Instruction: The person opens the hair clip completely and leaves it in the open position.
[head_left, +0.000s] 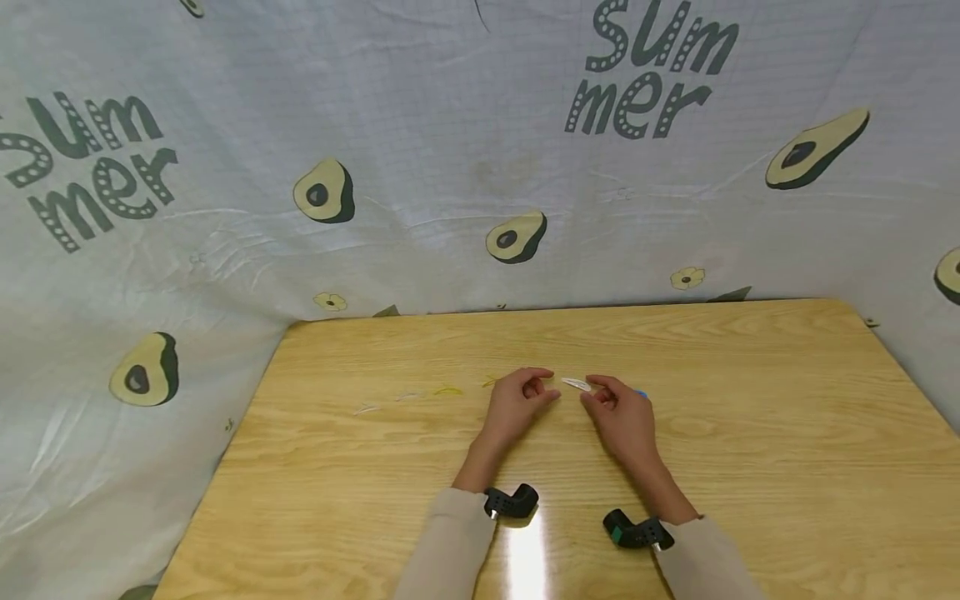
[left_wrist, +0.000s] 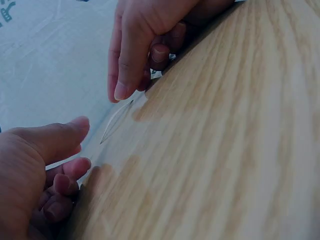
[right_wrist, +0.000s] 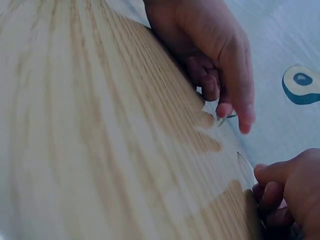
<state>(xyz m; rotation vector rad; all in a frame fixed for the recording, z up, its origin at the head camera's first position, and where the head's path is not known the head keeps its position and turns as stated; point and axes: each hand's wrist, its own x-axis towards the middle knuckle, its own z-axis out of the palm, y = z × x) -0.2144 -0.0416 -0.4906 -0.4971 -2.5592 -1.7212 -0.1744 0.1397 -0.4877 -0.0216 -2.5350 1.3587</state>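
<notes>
Clear strip (head_left: 576, 384) lies pinched at its end by the right hand (head_left: 618, 412), steadying it beside the loosely curled, empty left hand (head_left: 517, 402).

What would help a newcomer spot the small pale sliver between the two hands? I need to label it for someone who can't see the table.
Start at the wooden table before the avocado-print cloth and find the two hands near its middle. The sliver lies on the wood between the left hand and right hand. It is white and leaf-shaped, unlike the yellow strip further left.
</notes>
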